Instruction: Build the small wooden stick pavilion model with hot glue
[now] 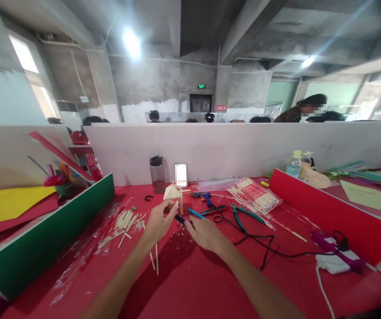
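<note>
Near the middle of the red table, my left hand (161, 220) has its thumb and fingers pinched together at a small pale piece too small to name. A dark slim tool (179, 219) spans the gap between my hands, its near end at the fingers of my right hand (202, 231), which are closed on it. Just beyond my left hand stands a small structure of pale sticks (172, 192). A blue pen-like item (196, 213) lies above my right hand. Two loose sticks (157, 259) lie below my left hand.
Cut sticks (125, 221) are heaped left. A bottle (157, 175) and a phone (181, 174) stand behind. Rightward lie a blue glue gun (206, 199), green-handled pliers (248, 215), bagged sticks (257, 195) and a black cable (286, 254). Green (50, 239) and red (336, 217) boards flank the table.
</note>
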Tool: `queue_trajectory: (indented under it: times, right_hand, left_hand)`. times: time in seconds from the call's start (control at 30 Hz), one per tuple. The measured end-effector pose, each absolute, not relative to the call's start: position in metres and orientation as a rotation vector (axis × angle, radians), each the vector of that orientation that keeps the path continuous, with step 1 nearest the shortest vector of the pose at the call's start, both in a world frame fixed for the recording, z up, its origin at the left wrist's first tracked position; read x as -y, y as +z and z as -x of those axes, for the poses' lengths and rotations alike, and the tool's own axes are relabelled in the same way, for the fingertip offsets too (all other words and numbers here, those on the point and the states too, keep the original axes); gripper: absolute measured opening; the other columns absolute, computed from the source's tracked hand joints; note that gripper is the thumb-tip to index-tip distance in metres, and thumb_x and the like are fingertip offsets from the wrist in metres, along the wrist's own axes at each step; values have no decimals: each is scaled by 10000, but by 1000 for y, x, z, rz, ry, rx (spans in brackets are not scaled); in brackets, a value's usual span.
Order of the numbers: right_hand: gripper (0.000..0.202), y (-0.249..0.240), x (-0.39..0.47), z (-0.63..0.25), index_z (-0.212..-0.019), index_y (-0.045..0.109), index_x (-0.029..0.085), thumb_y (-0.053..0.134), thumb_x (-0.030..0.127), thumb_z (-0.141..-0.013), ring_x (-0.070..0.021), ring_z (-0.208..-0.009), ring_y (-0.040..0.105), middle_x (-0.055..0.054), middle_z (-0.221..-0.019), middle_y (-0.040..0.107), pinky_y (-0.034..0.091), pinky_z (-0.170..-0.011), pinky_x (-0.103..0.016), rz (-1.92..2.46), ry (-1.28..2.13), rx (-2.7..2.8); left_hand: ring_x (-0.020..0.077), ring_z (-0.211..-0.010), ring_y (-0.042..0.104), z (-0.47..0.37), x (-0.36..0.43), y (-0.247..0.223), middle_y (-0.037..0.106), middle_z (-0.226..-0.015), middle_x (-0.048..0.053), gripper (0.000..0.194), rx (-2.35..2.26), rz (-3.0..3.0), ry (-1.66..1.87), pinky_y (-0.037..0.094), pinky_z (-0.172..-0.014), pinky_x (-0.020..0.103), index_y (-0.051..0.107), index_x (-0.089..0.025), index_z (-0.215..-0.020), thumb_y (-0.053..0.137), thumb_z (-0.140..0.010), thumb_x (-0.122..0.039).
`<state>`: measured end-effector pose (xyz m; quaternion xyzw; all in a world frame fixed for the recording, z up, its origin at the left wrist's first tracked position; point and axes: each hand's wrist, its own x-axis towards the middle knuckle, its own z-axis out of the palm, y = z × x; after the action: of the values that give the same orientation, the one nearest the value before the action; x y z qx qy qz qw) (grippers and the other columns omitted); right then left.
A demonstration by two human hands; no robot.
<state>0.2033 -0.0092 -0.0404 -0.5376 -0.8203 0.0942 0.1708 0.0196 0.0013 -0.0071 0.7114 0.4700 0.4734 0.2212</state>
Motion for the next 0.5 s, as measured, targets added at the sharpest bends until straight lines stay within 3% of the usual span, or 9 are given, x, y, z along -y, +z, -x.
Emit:
queue_trajectory:
  times: [0.2,0.4,0.5]
  right_hand:
    - [454,-40,27,-196,-1049,658,139,376,484,-966,-309,-865,695,-181,-938,726,471,-741,-377,1664,101,2353]
    - [437,-41,35,-187,-1110,655,89,452,434,-933,-362,-954,658,-219,-1020,698,475,-812,-472,1642,40,2374]
    - [519,-44,34,-189,-1111,661,78,551,523,-867,-389,-1043,608,-238,-1094,664,439,-907,-520,1586,12,2395]
  left_hand:
    - [122,-607,472,-15,-9,-17,503,-652,-37,298,-1311,-1925,1285,368,-606,238,525,-191,-756,498,-918,-440]
    - [126,-617,520,-15,-15,-22,551,-661,-13,318,-953,-1659,1303,421,-622,249,528,-179,-795,539,-899,-479]
    - [116,-607,515,-16,-12,-19,557,-667,-10,313,-873,-1610,1281,416,-601,240,535,-173,-808,552,-902,-471]
